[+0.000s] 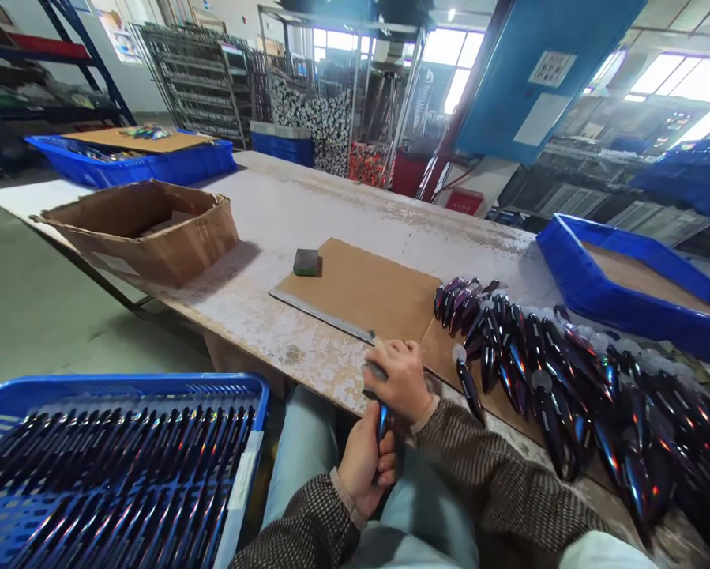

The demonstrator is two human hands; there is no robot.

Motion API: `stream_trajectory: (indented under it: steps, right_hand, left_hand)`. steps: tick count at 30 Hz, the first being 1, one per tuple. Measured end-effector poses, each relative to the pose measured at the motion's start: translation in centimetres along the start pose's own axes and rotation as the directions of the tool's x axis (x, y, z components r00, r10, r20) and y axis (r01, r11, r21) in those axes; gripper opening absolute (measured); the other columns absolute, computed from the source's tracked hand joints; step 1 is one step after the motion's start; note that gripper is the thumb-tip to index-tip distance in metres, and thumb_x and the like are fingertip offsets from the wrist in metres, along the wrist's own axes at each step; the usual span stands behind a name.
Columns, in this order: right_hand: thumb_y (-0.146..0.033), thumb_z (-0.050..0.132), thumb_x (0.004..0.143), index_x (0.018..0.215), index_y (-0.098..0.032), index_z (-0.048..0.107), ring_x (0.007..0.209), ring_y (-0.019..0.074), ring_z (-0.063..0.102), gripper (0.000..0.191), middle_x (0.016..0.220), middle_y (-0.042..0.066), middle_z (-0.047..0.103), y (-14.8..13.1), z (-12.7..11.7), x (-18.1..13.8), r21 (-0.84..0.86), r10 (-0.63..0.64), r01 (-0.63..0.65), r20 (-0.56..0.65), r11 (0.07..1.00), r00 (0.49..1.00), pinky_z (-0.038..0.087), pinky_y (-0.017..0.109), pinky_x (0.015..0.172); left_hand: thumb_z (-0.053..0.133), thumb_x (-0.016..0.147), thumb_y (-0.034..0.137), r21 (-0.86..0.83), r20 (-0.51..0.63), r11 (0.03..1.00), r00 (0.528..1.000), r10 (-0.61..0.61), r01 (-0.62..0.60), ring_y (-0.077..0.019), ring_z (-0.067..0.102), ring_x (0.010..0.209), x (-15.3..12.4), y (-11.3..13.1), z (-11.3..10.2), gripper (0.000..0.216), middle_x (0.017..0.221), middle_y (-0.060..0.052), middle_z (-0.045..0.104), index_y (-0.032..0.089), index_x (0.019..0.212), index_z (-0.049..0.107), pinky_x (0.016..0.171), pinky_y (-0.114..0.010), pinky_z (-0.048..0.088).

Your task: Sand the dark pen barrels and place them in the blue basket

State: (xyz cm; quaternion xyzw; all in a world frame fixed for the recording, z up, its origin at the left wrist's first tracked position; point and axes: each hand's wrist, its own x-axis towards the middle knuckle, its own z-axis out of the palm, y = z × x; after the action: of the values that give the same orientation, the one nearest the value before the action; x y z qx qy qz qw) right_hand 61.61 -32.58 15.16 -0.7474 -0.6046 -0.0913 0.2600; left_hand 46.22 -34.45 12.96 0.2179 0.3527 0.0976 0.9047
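My left hand (363, 462) is closed round the lower end of a glossy dark blue-purple tapered piece (382, 423), held upright at the table's front edge. My right hand (399, 379) is closed over its top end, on a grey cap-like part; what the fingers grip there is partly hidden. A large heap of the same iridescent pieces (544, 363) lies on the table just to the right of my hands. A blue crate (118, 466) at lower left holds several such pieces laid in rows.
A cardboard sheet (360, 288) lies on the worn white table (307, 213), with a small dark green block (306, 261) on it. An open cardboard box (144, 225) stands at left. Blue trays sit at far left (135, 162) and right (627, 288). Racks fill the background.
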Motion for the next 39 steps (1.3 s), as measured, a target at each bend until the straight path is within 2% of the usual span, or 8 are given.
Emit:
stream_trajectory:
  steps: [6,10,17,21,27,32,35,39]
  right_hand:
    - [-0.028,0.065,0.09,0.089,-0.022,0.072,0.096,0.0231,0.054,0.009,0.092,0.005,0.069,1.6,-0.1,1.2,-0.113,0.081,-0.08,0.012,0.99,0.997,0.024,0.038,0.085]
    - [-0.03,0.064,0.092,0.092,-0.022,0.071,0.099,0.0239,0.053,0.01,0.094,0.005,0.068,1.1,-0.4,0.1,-0.097,0.022,-0.027,-0.045,0.995,0.999,0.023,0.039,0.089]
    - [-0.028,0.065,0.09,0.089,-0.023,0.07,0.095,0.0226,0.055,0.007,0.09,0.003,0.068,0.2,-1.6,-1.2,0.015,0.104,-0.103,-0.144,0.995,0.984,0.024,0.038,0.09]
    - [-0.029,0.06,0.093,0.09,-0.023,0.07,0.099,0.0239,0.056,0.011,0.093,0.004,0.069,-0.1,-2.5,-1.7,0.009,0.145,-0.147,-0.248,0.989,0.958,0.025,0.039,0.093]
    - [-0.029,0.059,0.09,0.087,-0.024,0.071,0.1,0.0248,0.059,0.013,0.098,0.004,0.071,0.9,-2.6,-2.0,0.177,0.191,-0.146,-0.271,0.973,0.944,0.032,0.04,0.097]
    - [-0.041,0.057,0.089,0.09,-0.021,0.072,0.092,0.0257,0.065,0.025,0.096,0.006,0.072,3.9,-4.2,-0.4,0.557,0.376,-0.199,-0.221,0.806,0.9,0.048,0.038,0.087]
    - [-0.037,0.058,0.091,0.095,-0.023,0.071,0.103,0.0266,0.063,0.019,0.107,0.006,0.07,1.6,-5.0,-2.3,0.584,0.262,-0.057,-0.273,0.81,0.926,0.045,0.042,0.097]
    - [-0.028,0.061,0.086,0.091,-0.027,0.071,0.109,0.0282,0.059,0.011,0.108,0.002,0.07,-1.0,-4.5,-3.4,0.391,-0.003,0.106,-0.256,0.914,0.967,0.032,0.05,0.109]
  left_hand:
    - [0.059,0.076,0.077,0.152,-0.059,0.988,0.998,0.025,-0.016,-0.0033,0.021,0.035,-0.2,0.6,-0.2,0.057,0.052,0.013,0.038,0.024,0.085,0.041,0.035,-0.015,0.01]
    - [0.062,0.07,0.08,0.292,-0.064,0.953,0.993,0.101,-0.078,-0.0052,0.031,0.035,-0.4,1.1,-0.4,0.063,0.056,0.012,0.048,0.026,0.097,0.045,0.034,-0.015,0.017]
    - [0.036,0.09,0.077,0.071,0.125,0.992,0.986,-0.113,0.104,-0.0023,0.013,0.033,-0.3,0.4,0.3,0.065,0.042,0.01,0.025,0.021,0.058,0.034,0.032,-0.017,0.01]
    - [0.025,0.094,0.074,0.073,0.189,0.992,0.975,-0.114,0.102,-0.0032,0.011,0.031,-0.2,0.2,0.8,0.069,0.039,0.009,0.022,0.021,0.052,0.034,0.032,-0.018,0.009]
    - [0.029,0.088,0.081,0.194,0.154,0.978,0.982,-0.107,0.076,-0.0045,0.014,0.03,-0.2,-0.7,0.9,0.068,0.038,0.009,0.023,0.022,0.054,0.035,0.031,-0.019,0.011]
    - [0.058,0.073,0.082,0.168,0.136,0.985,0.991,0.008,-0.031,-0.005,0.02,0.034,-1.0,-0.5,0.6,0.061,0.048,0.011,0.04,0.023,0.085,0.05,0.033,-0.017,0.016]
    - [0.06,0.072,0.081,0.178,0.102,0.984,0.995,0.013,-0.031,-0.0044,0.02,0.034,-0.8,0.0,0.4,0.061,0.051,0.011,0.04,0.024,0.091,0.049,0.035,-0.017,0.015]
    - [0.047,0.074,0.087,0.322,0.037,0.94,0.994,0.108,-0.114,-0.0049,0.016,0.033,-0.3,-1.0,0.4,0.064,0.047,0.012,0.032,0.024,0.079,0.044,0.034,-0.019,0.011]
